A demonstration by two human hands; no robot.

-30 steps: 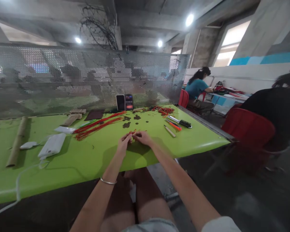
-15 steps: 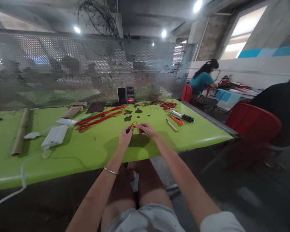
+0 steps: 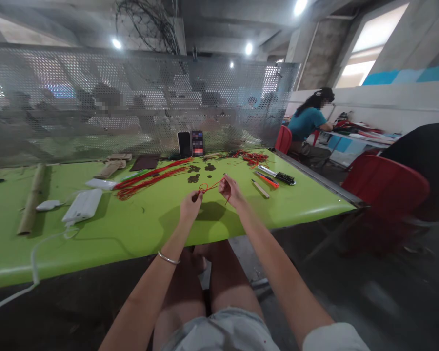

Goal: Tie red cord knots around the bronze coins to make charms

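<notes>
Over the green table (image 3: 131, 234), my left hand (image 3: 190, 204) pinches a thin red cord (image 3: 209, 186) at a small loop near its fingertips. My right hand (image 3: 231, 191) is closed on the other end of the same cord, a short way to the right and slightly higher. The cord runs taut between the two hands. Just beyond them lie dark coin-like discs (image 3: 193, 179) and a long bundle of red cords (image 3: 149, 179).
A white power bank (image 3: 83, 205) with a cable, a cardboard tube (image 3: 31, 200), two phones (image 3: 190, 143) against the mesh screen (image 3: 131, 107), a cutter (image 3: 266, 180) and a comb (image 3: 281, 176) lie about. Red chairs (image 3: 384, 190) and seated people are to the right.
My hands were together at the knot; my right hand has drawn away to the right and up, stretching the red cord out from the left hand.
</notes>
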